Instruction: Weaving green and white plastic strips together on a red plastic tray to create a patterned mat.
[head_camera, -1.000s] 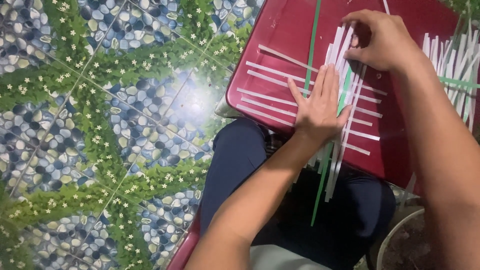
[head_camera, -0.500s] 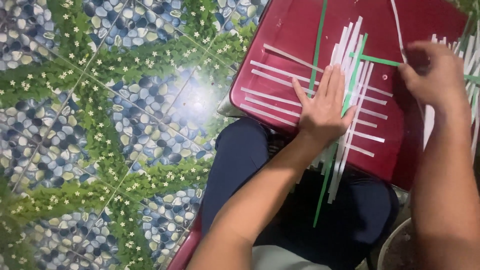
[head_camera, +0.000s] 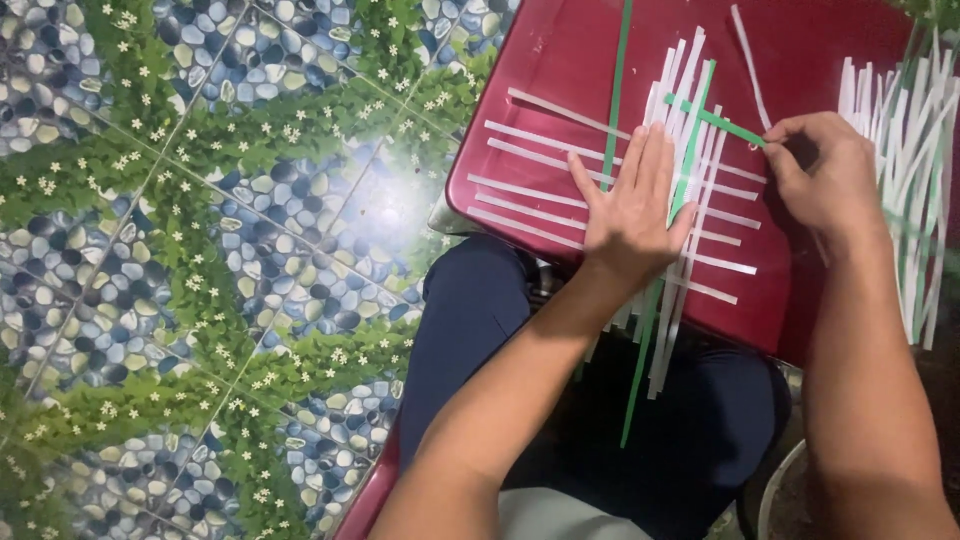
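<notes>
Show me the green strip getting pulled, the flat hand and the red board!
green strip (head_camera: 722, 122), head view, its middle
left hand (head_camera: 630, 215), head view, its back
red board (head_camera: 560, 50), head view, bare top

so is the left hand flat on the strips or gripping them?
Flat: the left hand lies palm down, fingers spread, pressing the white strips against the red board.

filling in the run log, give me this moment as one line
left hand: flat on woven white strips | right hand: pinching green strip | surface: red board on lap | loose strips at right
</notes>
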